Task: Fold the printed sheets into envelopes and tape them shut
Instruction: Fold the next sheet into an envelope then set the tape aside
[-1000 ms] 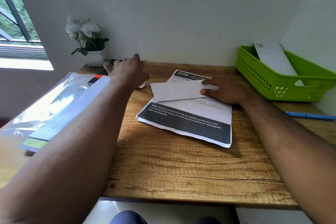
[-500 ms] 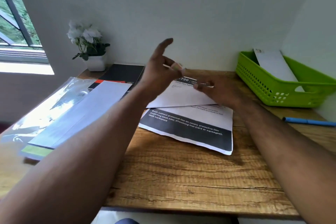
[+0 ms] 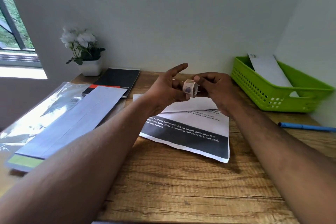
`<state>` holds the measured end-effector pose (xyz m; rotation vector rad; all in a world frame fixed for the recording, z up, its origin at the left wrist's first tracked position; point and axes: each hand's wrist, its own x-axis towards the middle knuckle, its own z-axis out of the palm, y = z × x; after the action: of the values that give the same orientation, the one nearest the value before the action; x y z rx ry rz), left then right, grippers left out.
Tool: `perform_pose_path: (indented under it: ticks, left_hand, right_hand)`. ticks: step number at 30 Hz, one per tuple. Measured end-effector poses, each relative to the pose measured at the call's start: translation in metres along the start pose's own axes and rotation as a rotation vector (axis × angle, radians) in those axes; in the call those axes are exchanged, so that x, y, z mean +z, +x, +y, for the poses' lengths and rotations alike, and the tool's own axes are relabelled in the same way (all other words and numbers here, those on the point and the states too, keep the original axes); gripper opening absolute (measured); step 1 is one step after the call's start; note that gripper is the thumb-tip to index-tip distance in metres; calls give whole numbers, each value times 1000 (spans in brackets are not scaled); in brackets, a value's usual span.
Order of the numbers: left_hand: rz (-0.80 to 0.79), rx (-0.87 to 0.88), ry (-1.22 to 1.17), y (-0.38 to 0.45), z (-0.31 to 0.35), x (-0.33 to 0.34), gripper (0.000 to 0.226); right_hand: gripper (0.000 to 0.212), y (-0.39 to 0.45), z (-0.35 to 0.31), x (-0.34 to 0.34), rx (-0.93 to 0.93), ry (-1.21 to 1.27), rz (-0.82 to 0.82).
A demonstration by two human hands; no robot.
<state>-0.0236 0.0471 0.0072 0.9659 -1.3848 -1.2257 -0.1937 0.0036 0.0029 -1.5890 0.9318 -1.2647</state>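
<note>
A small roll of patterned tape (image 3: 190, 88) is held above the desk between both hands. My left hand (image 3: 166, 89) pinches its lower edge with thumb and a finger, the index finger sticking up. My right hand (image 3: 213, 87) grips the roll's right side with curled fingers. Beneath them a folded white envelope (image 3: 196, 105) lies on a printed sheet (image 3: 192, 136) with a black band of white text.
A green basket (image 3: 276, 94) at the right holds a white envelope (image 3: 269, 69). A blue pen (image 3: 305, 127) lies near it. At the left are a black notebook (image 3: 118, 79), a plastic sleeve with sheets (image 3: 60, 120) and a potted white flower (image 3: 83, 51).
My left hand came back from the far left of the desk holding the tape roll. My right hand lifted off the envelope and met it at the roll above the papers.
</note>
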Motion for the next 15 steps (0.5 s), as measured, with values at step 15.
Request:
perform_pose_path:
  ticks: [15]
  left_hand:
    - [104,125,159,1,-2,1,89]
  right_hand:
    - [24,1,-2,-2,-241,-368,-8]
